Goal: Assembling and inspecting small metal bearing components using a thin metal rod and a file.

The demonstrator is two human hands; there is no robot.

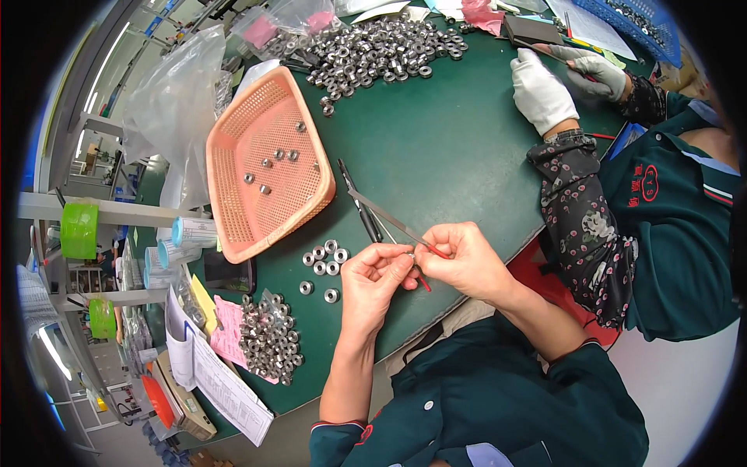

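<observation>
My left hand (pixel 373 282) is closed in a pinch on a small metal part (pixel 411 254), mostly hidden by the fingertips. My right hand (pixel 468 261) is closed on a slim grey file (pixel 389 216) with a red handle end, its blade slanting up to the left over the table. Both hands' fingertips meet near the table's front edge. Below them a second red-ended tool (pixel 423 282) shows in part; I cannot tell whether it is held. A black-handled tool (pixel 361 210) lies just beyond. Several metal rings (pixel 319 268) sit left of my left hand.
A pink plastic basket (pixel 317 204) holding a few rings stands at the left. Heaped rings (pixel 381 50) cover the far table; another pile (pixel 268 342) lies near left beside papers (pixel 226 397). At the right, a co-worker's gloved hands (pixel 541 92) hold a tool. A blue basket (pixel 668 48) stands far right.
</observation>
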